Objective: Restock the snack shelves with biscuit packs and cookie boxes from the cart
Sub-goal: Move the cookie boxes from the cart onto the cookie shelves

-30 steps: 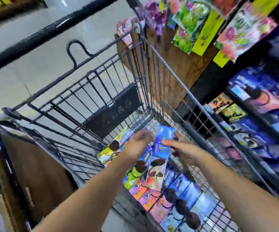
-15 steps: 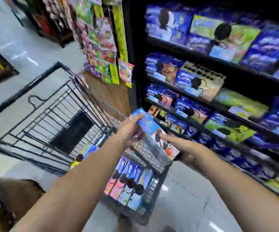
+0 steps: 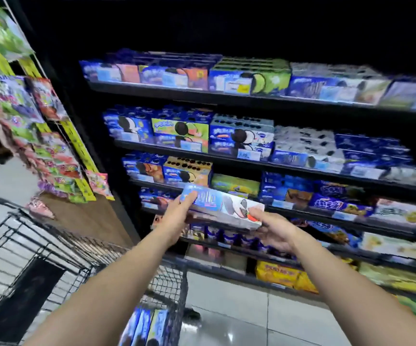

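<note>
Cookie box (image 3: 223,208), centre: blue at left end, white at right w/ black-and-white cookie pic & red-orange spot. Shelves (image 3: 202,156) black; shelf boxes (image 3: 132,128) mostly blue, some green, orange, white. Yellow packs (image 3: 284,275) lower right. Hanging bags (image 3: 52,156) upper left: pink, green, purple, w/ yellow strips (image 3: 77,146). Cart (image 3: 167,278) lower left: black wire grid. Floor (image 3: 252,308) pale grey tiles.

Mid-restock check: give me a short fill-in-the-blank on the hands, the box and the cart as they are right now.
The cookie box is gripped by ___ hands, the left hand and the right hand.
It is held up facing the stocked ___.
More packs stand in the wire ___ below.
Missing: both; shelves; cart.
</note>
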The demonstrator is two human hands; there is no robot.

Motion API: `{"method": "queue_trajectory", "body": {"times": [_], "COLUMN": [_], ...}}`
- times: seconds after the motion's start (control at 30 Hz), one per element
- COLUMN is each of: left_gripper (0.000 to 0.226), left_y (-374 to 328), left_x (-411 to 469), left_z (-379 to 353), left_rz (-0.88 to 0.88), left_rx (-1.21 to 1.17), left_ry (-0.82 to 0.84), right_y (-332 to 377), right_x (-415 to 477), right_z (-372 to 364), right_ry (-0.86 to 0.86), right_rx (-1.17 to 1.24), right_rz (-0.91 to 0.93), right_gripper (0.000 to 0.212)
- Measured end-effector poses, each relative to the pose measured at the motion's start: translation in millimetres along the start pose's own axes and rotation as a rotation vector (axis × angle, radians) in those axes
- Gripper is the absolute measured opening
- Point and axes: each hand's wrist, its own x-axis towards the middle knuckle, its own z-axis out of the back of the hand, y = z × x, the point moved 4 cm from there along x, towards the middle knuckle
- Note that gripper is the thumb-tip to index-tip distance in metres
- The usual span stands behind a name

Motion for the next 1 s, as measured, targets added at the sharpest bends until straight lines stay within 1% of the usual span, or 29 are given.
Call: {"method": "queue_trajectory", "body": {"times": [0.07, 0.13, 0.2, 0.3, 0.4, 0.43, 0.47, 0.5, 0.57, 0.6, 0.63, 0.7, 0.8, 0.87, 0.93, 1.0], "left_gripper": [0.026, 0.024, 0.026, 0.034, 0.042, 0.044, 0.047, 0.051, 0.06, 0.065, 0.065, 0.055, 0.041, 0.04, 0.047, 0.054], "left_y": [-9, -17, -24, -36, -48, -51, -53, -55, -58, -59, -59, -60, -60, -61, -64, -65], "left_x": [3, 6, 5, 5, 2, 2, 3, 4, 8, 11, 15, 23, 38, 46, 51, 56], "left_z": [-23, -44, -64, -92, -119, -127, -135, -142, -157, -165, -173, -191, -222, -244, -264, -281], "left_rz": [-0.012, -0.027, -0.057, -0.091, -0.157, -0.177, -0.196, -0.216, -0.251, -0.26, -0.27, -0.316, -0.391, -0.418, -0.449, -0.481], "left_rx": [0.073, 0.174, 0.289, 0.417, 0.5, 0.526, 0.555, 0.593, 0.649, 0.651, 0.643, 0.639, 0.6, 0.551, 0.529, 0.561], "left_ry": [0.128, 0.232, 0.334, 0.458, 0.576, 0.606, 0.629, 0.644, 0.651, 0.647, 0.643, 0.611, 0.531, 0.49, 0.438, 0.389], "right_y": [17, 34, 49, 68, 80, 86, 91, 97, 109, 116, 122, 136, 157, 173, 188, 200], "right_x": [-20, -42, -64, -92, -116, -121, -125, -128, -130, -129, -128, -124, -113, -106, -99, -90], "right_z": [24, 43, 60, 84, 105, 111, 116, 121, 131, 137, 144, 159, 191, 211, 228, 244], "right_ry": [-0.031, -0.046, -0.101, -0.209, -0.242, -0.247, -0.25, -0.256, -0.293, -0.322, -0.345, -0.357, -0.334, -0.314, -0.296, -0.251], "right_rx": [-0.049, -0.112, -0.197, -0.414, -0.665, -0.751, -0.836, -0.905, -0.982, -1.005, -1.018, -1.005, -0.92, -0.886, -0.872, -0.881], "right_rz": [0.028, 0.083, 0.151, 0.218, 0.191, 0.212, 0.25, 0.293, 0.388, 0.438, 0.478, 0.523, 0.536, 0.559, 0.578, 0.587], "right_gripper": [0.039, 0.048, 0.058, 0.082, 0.115, 0.123, 0.122, 0.114, 0.086, 0.078, 0.075, 0.078, 0.082, 0.08, 0.079, 0.08]}}
